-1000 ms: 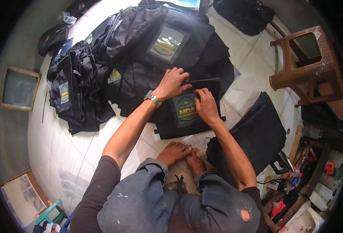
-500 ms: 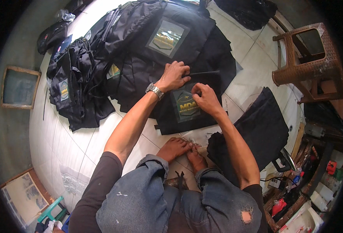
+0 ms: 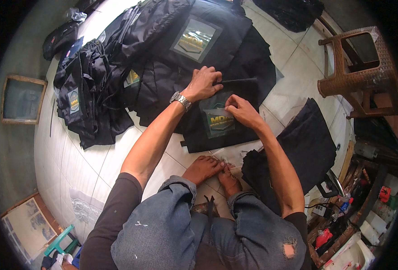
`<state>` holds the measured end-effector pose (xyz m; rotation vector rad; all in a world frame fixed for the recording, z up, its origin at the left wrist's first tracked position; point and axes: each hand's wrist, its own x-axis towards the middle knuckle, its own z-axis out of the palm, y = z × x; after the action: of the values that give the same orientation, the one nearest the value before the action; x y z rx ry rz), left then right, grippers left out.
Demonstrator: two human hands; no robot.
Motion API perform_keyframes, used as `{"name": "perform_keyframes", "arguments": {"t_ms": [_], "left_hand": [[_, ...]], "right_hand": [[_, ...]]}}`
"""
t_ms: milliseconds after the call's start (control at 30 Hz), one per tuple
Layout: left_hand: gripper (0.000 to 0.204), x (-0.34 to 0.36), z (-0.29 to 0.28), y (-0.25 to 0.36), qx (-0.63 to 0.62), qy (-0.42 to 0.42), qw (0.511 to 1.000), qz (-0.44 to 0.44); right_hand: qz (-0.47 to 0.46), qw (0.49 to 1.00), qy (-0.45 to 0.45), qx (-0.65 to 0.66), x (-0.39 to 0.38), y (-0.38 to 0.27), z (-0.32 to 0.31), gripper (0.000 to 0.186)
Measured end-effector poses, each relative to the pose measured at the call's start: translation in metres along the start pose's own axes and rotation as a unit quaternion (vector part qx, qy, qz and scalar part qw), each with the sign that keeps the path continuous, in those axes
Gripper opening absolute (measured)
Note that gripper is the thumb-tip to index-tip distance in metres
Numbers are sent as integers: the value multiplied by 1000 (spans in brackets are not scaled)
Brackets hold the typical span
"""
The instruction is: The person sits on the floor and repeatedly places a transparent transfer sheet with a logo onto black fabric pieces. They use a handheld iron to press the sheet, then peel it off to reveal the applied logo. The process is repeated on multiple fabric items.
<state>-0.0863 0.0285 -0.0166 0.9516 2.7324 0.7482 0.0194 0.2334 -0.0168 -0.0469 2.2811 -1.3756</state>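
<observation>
A black fabric piece [image 3: 199, 140] lies on the pile in front of me, with a gold-and-green printed emblem under a clear transfer film [image 3: 220, 128]. The film's top edge is lifted and folded down, and my right hand [image 3: 244, 112] pinches its upper right corner. With fingers curled, my left hand [image 3: 203, 84] grips and presses the fabric near its upper edge; its fingertips are partly hidden. Just beyond, a larger black fabric piece [image 3: 235, 49] bears another emblem under clear film [image 3: 195, 39].
Black drawstring bags [image 3: 88, 90] are heaped at the left. A stack of black fabric [image 3: 302, 144] lies by my right forearm, beside an iron [image 3: 331, 184]. A brown plastic stool [image 3: 358, 76] stands at the right, above a cluttered wooden shelf [image 3: 343, 234].
My right hand has pulled the film's top edge up and folded it toward me, over the emblem. My left hand stays at the fabric's upper edge, having shifted slightly.
</observation>
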Motion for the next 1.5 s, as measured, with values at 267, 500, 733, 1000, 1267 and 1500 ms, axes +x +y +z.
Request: {"name": "perform_keyframes", "arguments": {"t_ms": [267,500,733,1000,1267,1500], "left_hand": [[22,0,0,0,-4,-2,1000,1],[23,-2,1,-2,-4,-6,1000,-11],[23,1,4,-3,-6,2,1000,0],[22,2,6,-5,-7,3,1000,0],[23,1,4,-3,-5,-6,1000,-7],[26,3,7,-7,-19,-25,999,-8]], "right_hand": [[74,995,-60,-16,-5,-12,-1,84],[134,982,-125,-36,-4,-20,-5,101],[87,992,-88,-37,-1,-16,2,97],[39,995,-95,-9,9,-33,14,87],[24,987,-150,-57,5,-27,15,81],[-76,950,-71,-294,-19,-28,11,32]]}}
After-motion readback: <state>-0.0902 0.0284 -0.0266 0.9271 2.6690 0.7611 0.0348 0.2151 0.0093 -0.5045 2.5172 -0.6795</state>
